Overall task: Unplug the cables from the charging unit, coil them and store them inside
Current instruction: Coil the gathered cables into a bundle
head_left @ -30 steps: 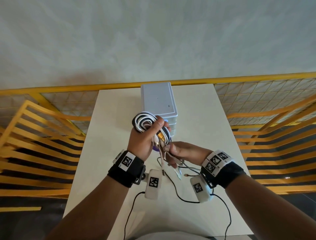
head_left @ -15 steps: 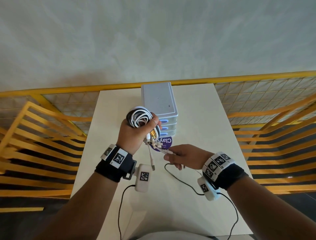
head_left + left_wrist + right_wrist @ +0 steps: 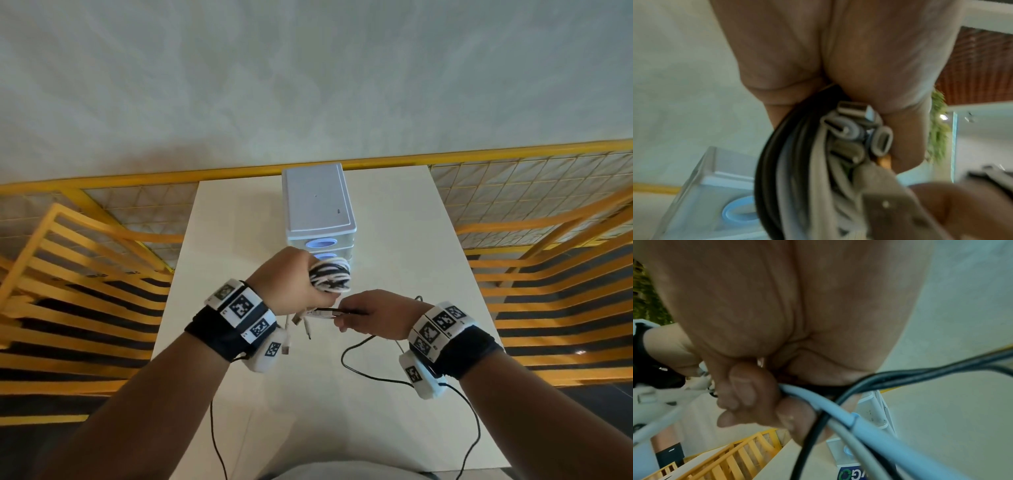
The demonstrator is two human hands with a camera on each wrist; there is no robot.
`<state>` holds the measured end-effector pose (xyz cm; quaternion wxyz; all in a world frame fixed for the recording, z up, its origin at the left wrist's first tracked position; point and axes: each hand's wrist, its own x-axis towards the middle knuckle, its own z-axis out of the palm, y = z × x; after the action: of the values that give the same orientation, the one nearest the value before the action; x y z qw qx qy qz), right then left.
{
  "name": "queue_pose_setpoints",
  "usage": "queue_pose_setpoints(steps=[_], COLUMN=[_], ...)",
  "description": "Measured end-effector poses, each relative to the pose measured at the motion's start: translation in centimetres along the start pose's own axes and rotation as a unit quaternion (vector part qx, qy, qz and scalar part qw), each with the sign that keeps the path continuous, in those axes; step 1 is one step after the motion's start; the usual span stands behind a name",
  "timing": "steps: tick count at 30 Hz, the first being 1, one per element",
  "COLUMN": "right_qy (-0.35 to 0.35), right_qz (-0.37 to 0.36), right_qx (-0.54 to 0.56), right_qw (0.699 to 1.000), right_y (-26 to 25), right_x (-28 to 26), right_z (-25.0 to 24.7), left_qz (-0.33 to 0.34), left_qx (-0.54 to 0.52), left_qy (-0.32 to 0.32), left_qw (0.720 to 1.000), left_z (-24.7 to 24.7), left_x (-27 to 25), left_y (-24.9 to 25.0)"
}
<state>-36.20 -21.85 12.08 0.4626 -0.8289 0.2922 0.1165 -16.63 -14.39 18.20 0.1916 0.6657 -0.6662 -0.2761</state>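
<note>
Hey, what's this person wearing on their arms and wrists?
Bare forearms, no sleeves. Each wrist has a black band topped with white blocks printed with black square codes. A white camera pod hangs under each wrist, trailing a thin black wire.

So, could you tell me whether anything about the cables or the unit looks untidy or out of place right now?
Slightly. The coiled bundle in the left hand is not fully gathered: several plug ends dangle loose below the fist. The right hand pinches other cable ends. The charging unit stands square on the table, undamaged.
</note>
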Motion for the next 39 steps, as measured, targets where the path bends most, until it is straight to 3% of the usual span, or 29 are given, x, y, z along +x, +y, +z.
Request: queue_pose_setpoints(steps=[5,8,17,22,29,33,39], right_qy=[-0.011,-0.026,-0.066,-0.064,-0.194,-0.225,-0.230], right_qz=[0.008,0.015,0.023,0.049,0.010,0.046,0.105], right_qx=[0.021,0.014,0.148,0.300,0.354,0.388,0.219], right_qw=[1.000,0.999,0.986,0.950,0.915,0.893,0.942], right_y=[-0.3,-0.3,0.3,1.1,2.2,2.1,-0.6], right_x=[0.3,0.7,0.8,1.4,0.8,0.6,1.0], right_z=[-0.3,-0.4,-0.9,-1.0,-1.3,-1.7,-1.8], left_qz=[-0.005,0.011,0.015,0.006,0.039,0.062,0.080], left_qx=[0.189,0.255,0.282,0.317,0.333,0.365,0.421], left_qy=[-0.104,-0.128,-0.160,-0.161,-0.203,-0.218,-0.212], left_qw=[0.976,0.958,0.946,0.935,0.920,0.903,0.878], left_z=[1.1,1.4,2.3,3.4,3.4,3.6,4.5], left_x=[0.8,0.9,0.4,0.6,0.3,0.1,-0.3], left_y=[0.7,1.1,0.7,0.7,1.4,1.6,2.5])
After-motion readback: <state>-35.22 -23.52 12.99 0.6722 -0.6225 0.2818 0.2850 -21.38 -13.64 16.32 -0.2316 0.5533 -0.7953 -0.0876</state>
